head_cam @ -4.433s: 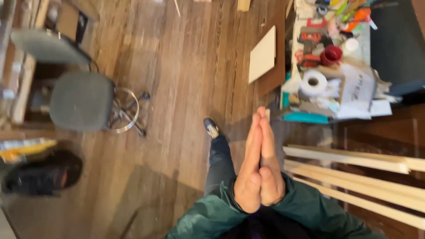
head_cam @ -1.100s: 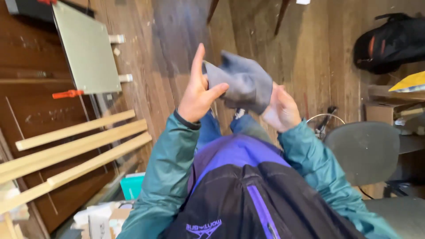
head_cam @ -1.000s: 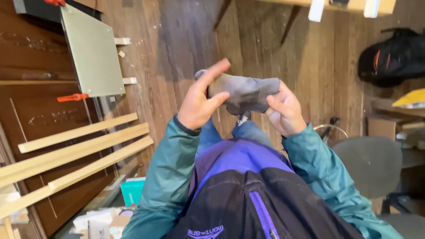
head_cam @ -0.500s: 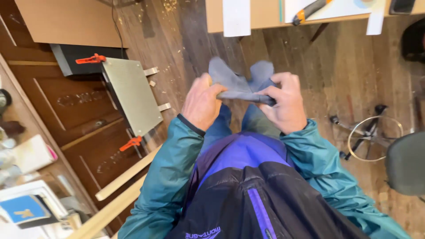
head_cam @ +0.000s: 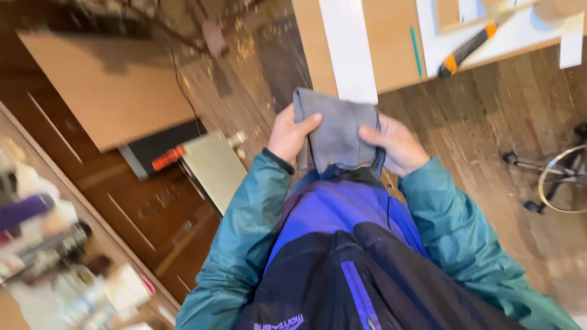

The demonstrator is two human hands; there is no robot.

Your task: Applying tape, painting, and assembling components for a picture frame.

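Currently both hands hold a grey cloth (head_cam: 336, 131) in front of the chest, above the wooden floor. Left hand (head_cam: 288, 133) grip is clamped on its left edge; right hand (head_cam: 397, 145) grip is clamped on its right edge. A bench (head_cam: 391, 55) stands just beyond, carrying a utility knife (head_cam: 468, 49).

A soft grey cloth (head_cam: 335, 131), folded and hanging upright, sits pinched at both side edges, chest-high.
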